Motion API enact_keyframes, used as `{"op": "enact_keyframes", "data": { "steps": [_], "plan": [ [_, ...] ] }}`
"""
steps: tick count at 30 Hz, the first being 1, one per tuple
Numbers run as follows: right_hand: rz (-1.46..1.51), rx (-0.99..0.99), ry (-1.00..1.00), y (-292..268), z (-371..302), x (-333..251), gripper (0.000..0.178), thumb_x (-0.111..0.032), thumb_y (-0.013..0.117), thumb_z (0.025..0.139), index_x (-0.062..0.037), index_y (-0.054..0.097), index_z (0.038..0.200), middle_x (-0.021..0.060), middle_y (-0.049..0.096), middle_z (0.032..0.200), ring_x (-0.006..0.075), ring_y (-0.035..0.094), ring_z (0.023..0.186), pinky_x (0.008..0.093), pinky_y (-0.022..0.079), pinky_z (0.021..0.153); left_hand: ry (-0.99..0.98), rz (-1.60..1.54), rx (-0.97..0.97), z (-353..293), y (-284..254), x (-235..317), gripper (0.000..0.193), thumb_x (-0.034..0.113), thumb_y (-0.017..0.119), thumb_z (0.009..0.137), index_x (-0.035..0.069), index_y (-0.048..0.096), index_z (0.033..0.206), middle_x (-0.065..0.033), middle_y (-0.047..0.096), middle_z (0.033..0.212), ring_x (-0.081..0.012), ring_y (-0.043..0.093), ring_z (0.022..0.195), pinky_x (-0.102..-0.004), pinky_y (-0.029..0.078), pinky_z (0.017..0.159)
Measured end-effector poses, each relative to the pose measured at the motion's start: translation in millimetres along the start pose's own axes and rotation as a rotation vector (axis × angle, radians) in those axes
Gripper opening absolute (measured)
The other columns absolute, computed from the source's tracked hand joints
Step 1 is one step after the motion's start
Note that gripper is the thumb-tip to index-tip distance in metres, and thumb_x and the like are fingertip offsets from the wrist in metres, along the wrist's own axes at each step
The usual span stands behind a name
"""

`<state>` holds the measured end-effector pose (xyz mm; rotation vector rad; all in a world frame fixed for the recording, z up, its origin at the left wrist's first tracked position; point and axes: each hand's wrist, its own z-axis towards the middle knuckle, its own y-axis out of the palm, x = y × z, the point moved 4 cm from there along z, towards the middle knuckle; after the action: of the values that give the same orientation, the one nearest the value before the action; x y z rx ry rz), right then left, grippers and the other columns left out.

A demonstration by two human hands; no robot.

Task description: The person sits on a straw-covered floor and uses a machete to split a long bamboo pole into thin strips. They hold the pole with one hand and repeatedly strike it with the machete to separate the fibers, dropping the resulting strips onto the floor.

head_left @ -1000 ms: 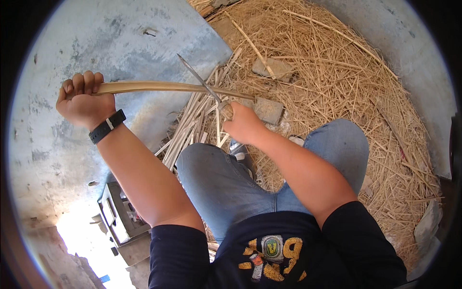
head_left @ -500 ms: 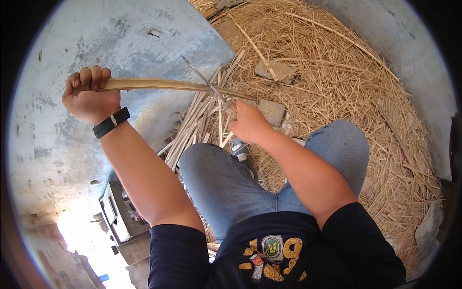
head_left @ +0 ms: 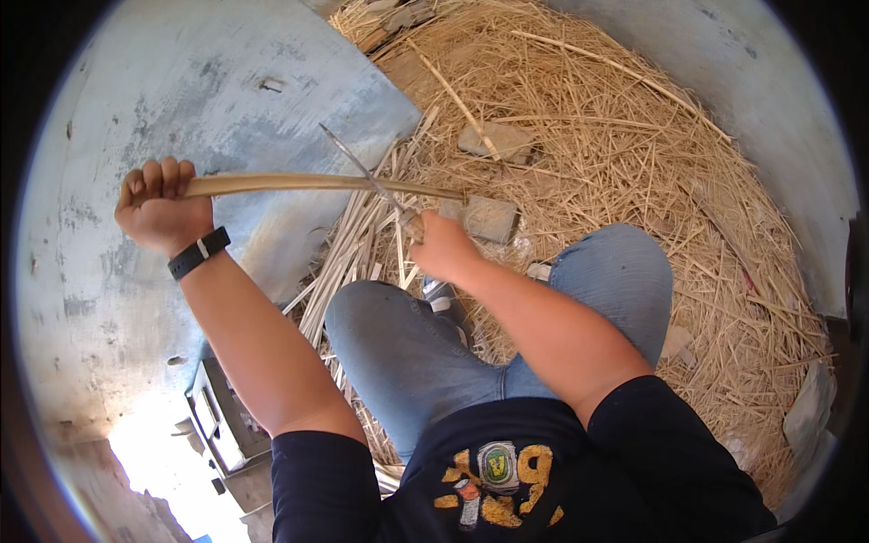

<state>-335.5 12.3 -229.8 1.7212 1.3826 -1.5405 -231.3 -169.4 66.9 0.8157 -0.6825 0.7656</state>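
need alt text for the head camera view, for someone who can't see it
A seated person holds a long pale cane strip level, left hand gripping one end, while the right hand works a thin blade against it. Straw shavings cover the ground beyond their jeans-clad knees.

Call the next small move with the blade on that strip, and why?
Probably draw the knife a little further along the cane strip toward the left hand. The blade crosses the strip near the right hand, the left grip holds the far end, and most of the strip between them looks unworked.
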Motion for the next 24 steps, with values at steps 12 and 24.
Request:
{"op": "enact_keyframes", "data": {
  "steps": [12,24],
  "plan": [
    [-0.079,-0.044,-0.032,-33,-14,-23,0.04,-0.026,0.064,0.084,0.0048,0.058,0.109,0.0242,0.067,0.097,0.0384,0.066,0.095,0.0459,0.052,0.083,0.001,0.013,0.018,-3,22,3,0.019,0.02,0.036,0.089,0.013,0.034,0.071,0.0005,0.027,0.059,-0.0142,0.021,0.054,-0.0289,0.022,0.052],
    [-0.126,-0.044,-0.165,-52,-42,-45,0.039,-0.028,0.066,0.084,0.0026,0.057,0.106,0.023,0.067,0.088,0.0364,0.067,0.085,0.0441,0.053,0.077,0.031,0.172,-0.007,-26,74,18,0.016,0.009,0.031,0.088,0.011,0.034,0.072,-0.001,0.028,0.061,-0.0141,0.022,0.055,-0.0291,0.024,0.053]
  ]
}}
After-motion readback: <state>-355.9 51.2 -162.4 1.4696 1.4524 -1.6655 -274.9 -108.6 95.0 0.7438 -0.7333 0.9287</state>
